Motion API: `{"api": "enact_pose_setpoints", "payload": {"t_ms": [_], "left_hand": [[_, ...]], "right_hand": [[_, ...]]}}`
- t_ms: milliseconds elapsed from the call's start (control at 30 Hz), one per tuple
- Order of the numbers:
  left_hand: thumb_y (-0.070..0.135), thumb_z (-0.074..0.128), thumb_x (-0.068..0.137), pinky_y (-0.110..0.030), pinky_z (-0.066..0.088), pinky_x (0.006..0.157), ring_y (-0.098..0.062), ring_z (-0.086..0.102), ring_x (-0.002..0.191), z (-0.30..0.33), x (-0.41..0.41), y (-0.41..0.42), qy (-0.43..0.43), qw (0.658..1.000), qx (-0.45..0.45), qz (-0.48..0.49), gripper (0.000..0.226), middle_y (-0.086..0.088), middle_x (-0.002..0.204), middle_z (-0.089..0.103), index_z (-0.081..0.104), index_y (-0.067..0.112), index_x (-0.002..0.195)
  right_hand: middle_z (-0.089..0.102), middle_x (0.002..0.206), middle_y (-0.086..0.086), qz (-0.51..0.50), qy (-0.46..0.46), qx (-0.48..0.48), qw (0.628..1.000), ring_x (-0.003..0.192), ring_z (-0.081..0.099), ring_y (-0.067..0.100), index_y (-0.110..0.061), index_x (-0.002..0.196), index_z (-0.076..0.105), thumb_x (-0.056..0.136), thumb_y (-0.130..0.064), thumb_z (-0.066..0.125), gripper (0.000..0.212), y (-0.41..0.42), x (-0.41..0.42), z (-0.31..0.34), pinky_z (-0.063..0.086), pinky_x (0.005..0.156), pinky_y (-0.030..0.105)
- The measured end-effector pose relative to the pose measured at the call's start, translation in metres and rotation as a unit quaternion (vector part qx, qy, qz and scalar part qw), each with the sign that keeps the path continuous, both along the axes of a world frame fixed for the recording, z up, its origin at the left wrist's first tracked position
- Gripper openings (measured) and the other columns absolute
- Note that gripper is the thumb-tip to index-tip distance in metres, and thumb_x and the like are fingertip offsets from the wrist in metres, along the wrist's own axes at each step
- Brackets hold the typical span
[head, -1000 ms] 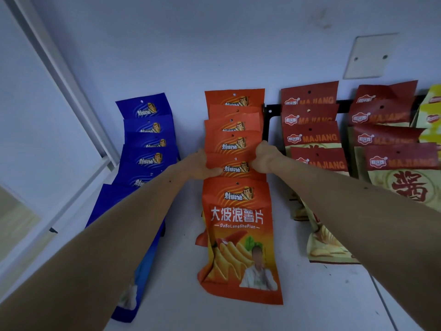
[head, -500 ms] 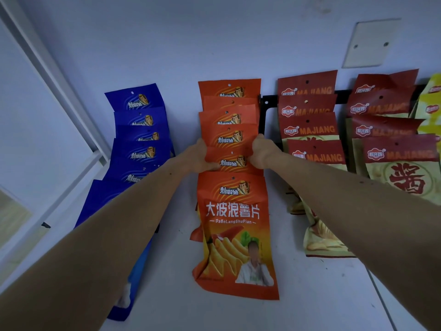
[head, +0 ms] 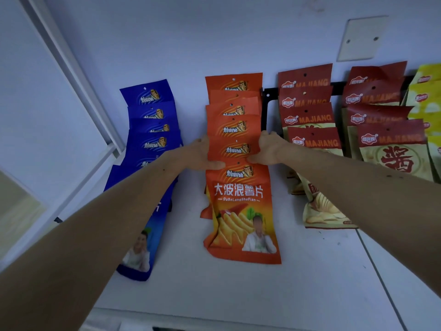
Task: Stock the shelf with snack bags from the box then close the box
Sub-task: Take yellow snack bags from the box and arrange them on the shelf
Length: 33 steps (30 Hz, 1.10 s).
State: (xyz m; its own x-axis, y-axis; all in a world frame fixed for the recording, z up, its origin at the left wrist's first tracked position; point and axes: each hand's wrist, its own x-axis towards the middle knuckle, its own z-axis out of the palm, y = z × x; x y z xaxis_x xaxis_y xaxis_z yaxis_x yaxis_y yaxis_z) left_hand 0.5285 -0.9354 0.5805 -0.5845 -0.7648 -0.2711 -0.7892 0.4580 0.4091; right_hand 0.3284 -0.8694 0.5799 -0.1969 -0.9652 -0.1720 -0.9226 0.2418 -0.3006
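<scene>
Several orange snack bags (head: 235, 126) hang one over another on a hook of the black wall rack (head: 268, 96). My left hand (head: 205, 156) grips the left edge and my right hand (head: 268, 149) the right edge of one orange bag (head: 235, 149) second from the front of that column. The front orange bag (head: 241, 211) hangs full length below my hands. The box is not in view.
A column of blue bags (head: 152, 120) hangs to the left, partly behind my left forearm. Dark red Majiang bags (head: 307, 115) hang in two columns to the right, then yellow bags (head: 427, 99) at the right edge. A white plate (head: 361, 38) sits on the wall above.
The view has shifted slightly, so the bags sit a little higher and further left in frame. Both hands keep their hold on the sides of the same orange bag.
</scene>
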Motion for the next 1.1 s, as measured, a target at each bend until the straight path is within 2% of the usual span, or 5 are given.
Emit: {"api": "enact_pose_setpoints", "payload": {"t_ms": [200, 300, 533, 867, 1100], "left_hand": [[0.094, 0.058, 0.040, -0.050, 0.035, 0.112, -0.026, 0.033, 0.139, -0.017, 0.005, 0.033, -0.138, 0.990, 0.010, -0.037, 0.145, -0.006, 0.156, 0.022, -0.011, 0.032, 0.151], [0.081, 0.064, 0.059, -0.049, 0.031, 0.113, -0.029, 0.028, 0.141, -0.029, 0.007, 0.039, -0.171, 0.985, 0.013, -0.031, 0.134, -0.010, 0.157, 0.016, -0.019, 0.027, 0.150], [0.079, 0.069, 0.054, -0.048, 0.034, 0.112, -0.025, 0.030, 0.141, -0.035, 0.014, 0.049, -0.137, 0.990, 0.019, -0.021, 0.140, -0.005, 0.158, 0.017, -0.021, 0.029, 0.149], [0.068, 0.066, 0.073, -0.050, 0.031, 0.113, -0.029, 0.024, 0.144, -0.032, 0.026, 0.063, -0.095, 0.995, -0.021, 0.012, 0.118, -0.007, 0.158, 0.016, -0.012, 0.026, 0.151], [0.069, 0.057, 0.079, -0.051, 0.021, 0.117, -0.032, 0.003, 0.149, -0.016, 0.078, 0.076, -0.159, 0.979, -0.115, 0.063, 0.115, -0.010, 0.162, -0.003, -0.011, 0.014, 0.153]], "right_hand": [[0.048, 0.131, 0.010, -0.002, -0.029, 0.078, 0.997, 0.111, 0.054, 0.026, 0.000, 0.142, 0.031, 0.077, -0.055, 0.070, 0.094, 0.033, 0.018, -0.001, 0.050, 0.086, 0.032], [0.049, 0.134, 0.006, -0.005, -0.073, 0.095, 0.993, 0.111, 0.055, 0.024, -0.005, 0.144, 0.033, 0.073, -0.052, 0.076, 0.095, 0.041, 0.023, -0.010, 0.053, 0.086, 0.034], [0.045, 0.135, 0.009, -0.005, -0.027, 0.088, 0.996, 0.116, 0.054, 0.028, -0.004, 0.140, 0.037, 0.075, -0.045, 0.078, 0.087, 0.050, 0.036, -0.021, 0.053, 0.092, 0.041], [0.046, 0.134, 0.011, -0.015, 0.000, 0.036, 0.999, 0.122, 0.049, 0.031, -0.003, 0.140, 0.035, 0.078, -0.051, 0.071, 0.086, 0.054, 0.043, -0.003, 0.046, 0.100, 0.041], [0.057, 0.125, 0.019, 0.057, -0.036, -0.042, 0.997, 0.115, 0.054, 0.038, -0.007, 0.123, 0.058, 0.076, -0.037, 0.075, 0.058, 0.053, 0.084, 0.017, 0.047, 0.094, 0.045]]}}
